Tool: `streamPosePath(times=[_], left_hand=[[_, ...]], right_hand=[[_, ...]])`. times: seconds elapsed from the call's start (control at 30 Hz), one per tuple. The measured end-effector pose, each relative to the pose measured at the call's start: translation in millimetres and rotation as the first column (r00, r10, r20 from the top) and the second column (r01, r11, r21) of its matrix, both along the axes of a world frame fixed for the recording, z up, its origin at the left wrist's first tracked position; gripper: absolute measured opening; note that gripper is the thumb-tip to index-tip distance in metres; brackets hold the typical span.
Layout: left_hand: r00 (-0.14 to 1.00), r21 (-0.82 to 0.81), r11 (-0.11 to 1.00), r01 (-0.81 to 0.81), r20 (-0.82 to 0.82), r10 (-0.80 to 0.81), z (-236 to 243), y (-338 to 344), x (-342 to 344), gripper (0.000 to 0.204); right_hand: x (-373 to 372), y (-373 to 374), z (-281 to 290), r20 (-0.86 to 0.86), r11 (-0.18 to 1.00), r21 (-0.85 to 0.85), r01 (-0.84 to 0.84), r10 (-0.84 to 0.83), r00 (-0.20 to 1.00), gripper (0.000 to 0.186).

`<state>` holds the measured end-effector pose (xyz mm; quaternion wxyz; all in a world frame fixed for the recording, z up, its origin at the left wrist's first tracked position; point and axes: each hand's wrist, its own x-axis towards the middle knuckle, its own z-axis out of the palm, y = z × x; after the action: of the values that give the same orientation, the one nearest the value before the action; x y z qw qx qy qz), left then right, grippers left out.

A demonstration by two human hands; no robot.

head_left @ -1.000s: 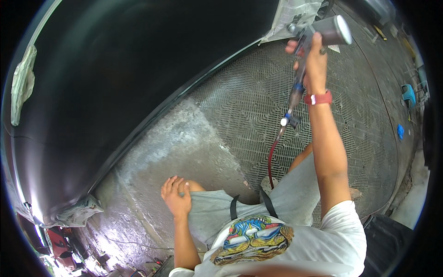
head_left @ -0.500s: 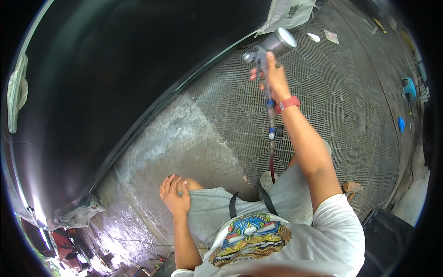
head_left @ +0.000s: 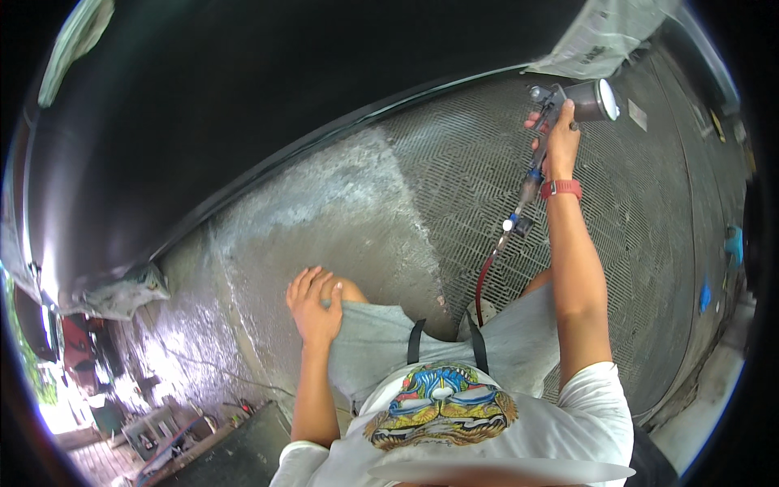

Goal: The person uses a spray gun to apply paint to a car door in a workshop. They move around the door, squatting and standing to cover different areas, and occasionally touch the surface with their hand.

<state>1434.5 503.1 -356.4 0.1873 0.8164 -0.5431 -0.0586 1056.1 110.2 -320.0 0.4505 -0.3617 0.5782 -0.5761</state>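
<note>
My right hand [head_left: 561, 148] is wrapped round the handle of a spray gun [head_left: 587, 102], a metal body with a grey cup that has a pale lid. The gun's nozzle end points toward a large glossy black vehicle panel [head_left: 268, 77], with a gap between them. A dark red hose [head_left: 480, 284] runs from fittings under the handle down between my legs. My left hand [head_left: 315, 307] rests on my left knee, fingers stretched out, holding nothing.
Masking sheets hang at the panel's far right end [head_left: 604, 39] and lower left corner [head_left: 130, 292]. A patterned rubber mat [head_left: 479, 174] meets stained concrete [head_left: 324, 219]. Tools and boxes [head_left: 154, 430] lie at lower left. Blue items [head_left: 704, 296] lie at far right.
My right hand has carried the spray gun rightward along the panel. The whole view has also turned a little. My left hand stays on the knee.
</note>
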Motion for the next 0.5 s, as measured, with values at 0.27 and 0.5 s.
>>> streamPosePath(times=[0.27, 0.5], left_hand=[[0.999, -0.003, 1.000, -0.025, -0.035, 0.025, -5, -3, 2, 0.028], [0.997, 0.022, 0.999, -0.048, -0.067, 0.049, -7, -1, 7, 0.028]], right_hand=[[163, 103, 11, 0.028, 0.870, 0.058, -0.490, 0.489, 0.872, 0.062], [290, 179, 5, -0.010, 0.657, 0.008, -0.754, 0.754, 0.657, 0.051]])
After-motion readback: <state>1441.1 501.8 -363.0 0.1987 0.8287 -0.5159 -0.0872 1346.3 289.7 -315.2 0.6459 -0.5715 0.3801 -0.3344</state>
